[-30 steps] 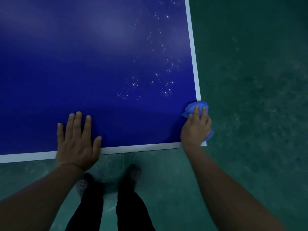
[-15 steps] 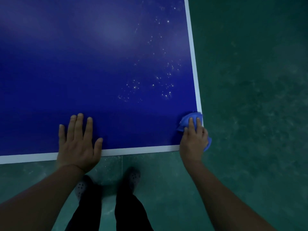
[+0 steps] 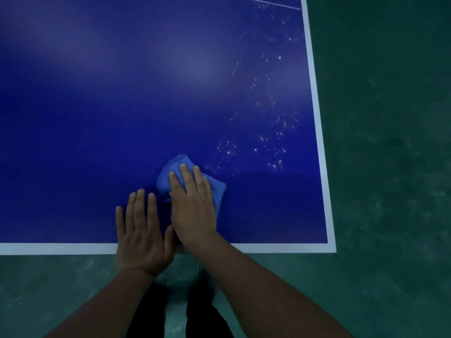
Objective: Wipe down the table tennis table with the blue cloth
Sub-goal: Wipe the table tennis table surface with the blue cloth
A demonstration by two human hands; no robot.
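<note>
Looking down from the head view, we are standing at the near end of the table [image 3: 97,118], our two hands side by side on its dark blue top. Our right hand [image 3: 192,208] is lying flat on the blue cloth [image 3: 218,189], fingers straight and spread a little, pressing it onto the surface rather than clutching it. The cloth is bunched into a small wad that is peeking out ahead of the fingertips and to the right of the palm, sitting a short way in from the white edge line [image 3: 48,248]. Our left hand [image 3: 141,237] is resting just beside it, fingers straight and flat on the bare top, its heel over the near edge, its thumb touching or nearly touching the right wrist.

To the right of the cloth, a scatter of pale droplets [image 3: 266,140] is glinting between it and the side line, still waiting to be wiped.

We are judging the cloth to be light, soft and limp, likely to crumple and roll under the palm, so it is best held by flat downward pressure over its middle, with the fingers spread to keep the wad from sliding out. The smooth top should be letting it glide easily.

Below the table edge, the green floor [image 3: 390,191] and our dark trouser legs [image 3: 170,320] are showing.
</note>
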